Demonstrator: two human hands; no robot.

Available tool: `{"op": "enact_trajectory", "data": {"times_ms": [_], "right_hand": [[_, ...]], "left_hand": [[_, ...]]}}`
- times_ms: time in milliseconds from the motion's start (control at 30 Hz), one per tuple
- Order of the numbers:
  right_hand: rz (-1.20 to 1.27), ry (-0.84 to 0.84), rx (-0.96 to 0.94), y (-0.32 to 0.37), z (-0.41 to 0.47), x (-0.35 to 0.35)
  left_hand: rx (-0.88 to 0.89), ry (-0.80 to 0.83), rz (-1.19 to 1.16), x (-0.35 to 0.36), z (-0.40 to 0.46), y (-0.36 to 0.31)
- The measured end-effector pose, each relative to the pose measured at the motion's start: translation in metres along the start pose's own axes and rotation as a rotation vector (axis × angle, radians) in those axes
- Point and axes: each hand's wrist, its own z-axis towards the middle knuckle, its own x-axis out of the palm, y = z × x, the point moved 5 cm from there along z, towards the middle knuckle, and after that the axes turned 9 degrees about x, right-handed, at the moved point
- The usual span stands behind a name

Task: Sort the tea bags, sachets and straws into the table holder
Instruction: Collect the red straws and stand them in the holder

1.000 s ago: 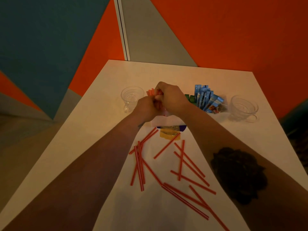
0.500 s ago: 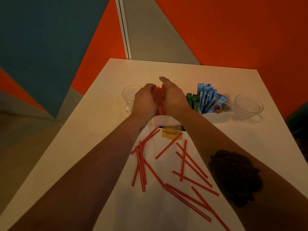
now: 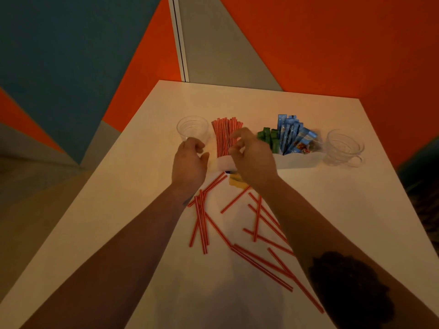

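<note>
Straws (image 3: 225, 136) stand bunched and upright in the left compartment of the white holder (image 3: 294, 160) at the far middle of the table (image 3: 332, 198). From the head view, both hands hover at that bunch without gripping it. The left hand (image 3: 190, 160) sits just left of the straws, fingers loosely curled and holding nothing, its fingertips near the rim of a clear cup (image 3: 192, 129). The right hand (image 3: 253, 155) is just right of the bunch, fingers spread and bent, also holding nothing; its fingertips lie close against the straws' right side, though I cannot tell if they touch. This hand covers the middle of the holder.

Right of it, green sachets (image 3: 269, 136) and blue sachets (image 3: 291, 135) stand in the holder's other compartments. A second clear cup with a handle (image 3: 344, 148) stands just beyond the holder's right end.

Nearer the person, many loose straws (image 3: 256, 222) lie scattered flat and crossing on the table between the two forearms. A yellow packet (image 3: 236, 182) lies just in front of the holder, partly under the right wrist. The right forearm carries a dark tattoo (image 3: 349, 288).
</note>
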Motion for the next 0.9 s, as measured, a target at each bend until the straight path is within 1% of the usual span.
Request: {"op": "enact_trajectory", "data": {"times_ms": [67,167,267,333,400,500,567,667,767,900], "right_hand": [[-0.048,0.099,0.061,-0.006,-0.018,0.015],[-0.212,0.25,0.112,-0.014,-0.047,0.037],[-0.264,0.456,0.162,-0.018,-0.076,0.058],[-0.295,0.53,0.21,-0.02,-0.091,0.071],[-0.322,0.55,0.295,-0.024,-0.102,0.079],[-0.386,0.51,0.347,-0.025,-0.111,0.081],[-0.397,0.482,0.363,-0.025,-0.114,0.079],[-0.379,0.484,0.383,-0.025,-0.112,0.075],[-0.425,0.496,0.334,-0.023,-0.11,0.069],[-0.545,0.564,0.253,-0.019,-0.112,0.069]], "left_hand": [[-0.062,0.111,0.038,0.006,-0.01,0.014],[-0.098,0.297,0.117,0.016,-0.024,0.027],[-0.131,0.401,0.183,0.026,-0.031,0.031],[-0.139,0.433,0.248,0.031,-0.031,0.03],[-0.142,0.451,0.327,0.036,-0.03,0.026],[-0.15,0.461,0.446,0.04,-0.03,0.023],[-0.179,0.463,0.459,0.043,-0.028,0.023],[-0.238,0.465,0.439,0.042,-0.026,0.025],[-0.232,0.493,0.466,0.043,-0.024,0.024],[-0.178,0.601,0.615,0.051,-0.026,0.019]]}}
